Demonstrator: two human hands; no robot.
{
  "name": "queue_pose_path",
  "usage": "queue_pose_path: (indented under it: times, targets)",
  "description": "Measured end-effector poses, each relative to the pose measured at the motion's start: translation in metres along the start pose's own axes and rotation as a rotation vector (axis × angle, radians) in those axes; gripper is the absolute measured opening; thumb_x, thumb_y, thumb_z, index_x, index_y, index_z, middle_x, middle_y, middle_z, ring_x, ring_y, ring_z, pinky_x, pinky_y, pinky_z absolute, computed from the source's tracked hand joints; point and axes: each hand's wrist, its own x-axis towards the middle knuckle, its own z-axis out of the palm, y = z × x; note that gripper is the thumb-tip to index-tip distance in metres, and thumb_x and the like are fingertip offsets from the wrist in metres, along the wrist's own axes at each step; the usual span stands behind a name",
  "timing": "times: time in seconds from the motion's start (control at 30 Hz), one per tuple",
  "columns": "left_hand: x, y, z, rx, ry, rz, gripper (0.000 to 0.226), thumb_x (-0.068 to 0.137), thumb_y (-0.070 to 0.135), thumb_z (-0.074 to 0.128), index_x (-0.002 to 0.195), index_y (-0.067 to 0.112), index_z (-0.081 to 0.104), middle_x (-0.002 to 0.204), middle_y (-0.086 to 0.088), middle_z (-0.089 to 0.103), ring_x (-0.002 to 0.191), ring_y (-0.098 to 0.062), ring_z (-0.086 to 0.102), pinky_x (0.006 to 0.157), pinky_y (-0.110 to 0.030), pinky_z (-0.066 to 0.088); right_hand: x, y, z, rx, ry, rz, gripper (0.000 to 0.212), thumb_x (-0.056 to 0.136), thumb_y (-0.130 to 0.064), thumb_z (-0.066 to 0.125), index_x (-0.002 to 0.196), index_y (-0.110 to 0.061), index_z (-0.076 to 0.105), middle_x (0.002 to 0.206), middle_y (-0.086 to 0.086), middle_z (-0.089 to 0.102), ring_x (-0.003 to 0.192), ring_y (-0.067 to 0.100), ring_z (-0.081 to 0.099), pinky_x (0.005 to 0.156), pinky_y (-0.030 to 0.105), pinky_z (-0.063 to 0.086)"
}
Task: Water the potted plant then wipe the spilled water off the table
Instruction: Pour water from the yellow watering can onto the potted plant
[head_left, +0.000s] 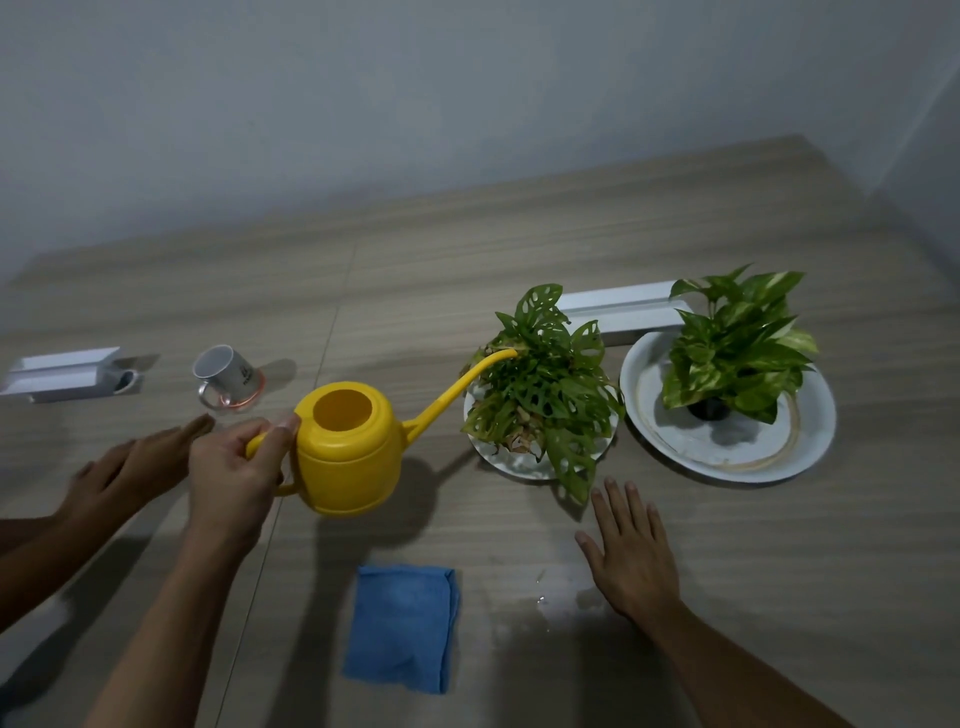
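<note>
Watering can (350, 457) spout tip among leaves of potted plant (543, 397), pot hidden.

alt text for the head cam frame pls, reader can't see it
A hand holds a yellow watering can by its handle, spout tip at the leaves of a potted plant on a white plate. The right hand lies flat on the wooden table beside a small puddle and a folded blue cloth; another hand reaches in far left.

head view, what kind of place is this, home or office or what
Hard to say for sure; probably a plain indoor room, home or office. A wood-grain table stands against a bare grey wall, with two potted plants and a mug.
</note>
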Motion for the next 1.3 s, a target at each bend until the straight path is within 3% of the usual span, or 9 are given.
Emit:
queue_pose_path:
  times: [0.1, 0.27, 0.4, 0.63, 0.8, 1.07, 1.3]
  targets:
    - [0.001, 0.005, 0.001, 0.014, 0.0, -0.025, 0.065, 0.079, 0.053, 0.058, 0.066, -0.011, 0.051, 0.06, -0.033, 0.046, 0.055, -0.03, 0.042, 0.056, -0.05, 0.045, 0.0, -0.001, -0.001, -0.002, -0.001, 0.004, 0.068, 0.101, -0.06, 0.019, 0.152, -0.016, 0.03, 0.161, 0.006, 0.024, 0.151, 0.025, 0.007, 0.119, 0.039, -0.003]
    - [0.003, 0.012, 0.002, 0.074, 0.007, 0.009, 0.069, 0.08, 0.053, 0.057, 0.069, -0.015, 0.053, 0.061, -0.035, 0.049, 0.058, -0.051, 0.046, 0.055, -0.054, 0.047, -0.004, 0.001, -0.002, -0.01, -0.01, -0.003, 0.068, 0.101, -0.059, 0.017, 0.152, -0.016, 0.03, 0.161, 0.007, 0.026, 0.15, 0.025, 0.01, 0.12, 0.038, -0.002]
    - [0.003, 0.016, 0.003, 0.072, 0.001, 0.03, 0.064, 0.082, 0.048, 0.058, 0.067, -0.014, 0.054, 0.059, -0.032, 0.05, 0.057, -0.05, 0.047, 0.051, -0.048, 0.045, -0.009, 0.001, -0.001, -0.019, -0.012, 0.002, 0.068, 0.101, -0.059, 0.017, 0.152, -0.017, 0.03, 0.162, 0.006, 0.025, 0.151, 0.025, 0.008, 0.119, 0.04, -0.001]
    - [0.005, 0.02, 0.007, 0.081, 0.017, -0.009, 0.042, 0.096, 0.019, 0.06, 0.068, -0.013, 0.055, 0.061, -0.031, 0.051, 0.056, -0.043, 0.046, 0.057, -0.054, 0.047, -0.012, 0.0, -0.004, -0.031, -0.025, 0.022, 0.067, 0.101, -0.06, 0.017, 0.152, -0.018, 0.031, 0.162, 0.005, 0.024, 0.151, 0.023, 0.006, 0.12, 0.039, -0.003]
    - [0.008, 0.025, 0.004, 0.098, 0.014, -0.003, 0.046, 0.095, 0.022, 0.06, 0.067, -0.014, 0.054, 0.061, -0.032, 0.05, 0.06, -0.053, 0.047, 0.057, -0.056, 0.048, -0.011, 0.002, -0.002, -0.05, -0.043, 0.027, 0.068, 0.101, -0.06, 0.017, 0.153, -0.018, 0.031, 0.163, 0.004, 0.023, 0.151, 0.022, 0.004, 0.12, 0.04, -0.003]
    - [0.008, 0.038, -0.002, 0.131, 0.02, 0.002, 0.043, 0.096, 0.017, 0.059, 0.065, -0.013, 0.055, 0.06, -0.031, 0.052, 0.056, -0.047, 0.048, 0.058, -0.045, 0.046, -0.011, 0.002, -0.003, -0.049, -0.038, 0.018, 0.067, 0.101, -0.059, 0.02, 0.152, -0.018, 0.033, 0.161, 0.006, 0.026, 0.151, 0.022, 0.002, 0.119, 0.039, -0.005]
    - [0.006, 0.043, -0.006, 0.16, -0.003, 0.001, 0.044, 0.095, 0.021, 0.061, 0.064, -0.009, 0.056, 0.059, -0.027, 0.052, 0.055, -0.045, 0.048, 0.057, -0.048, 0.048, -0.012, 0.001, -0.004, -0.03, -0.035, 0.01, 0.067, 0.101, -0.06, 0.019, 0.151, -0.017, 0.033, 0.161, 0.006, 0.026, 0.15, 0.025, 0.008, 0.12, 0.039, -0.005]
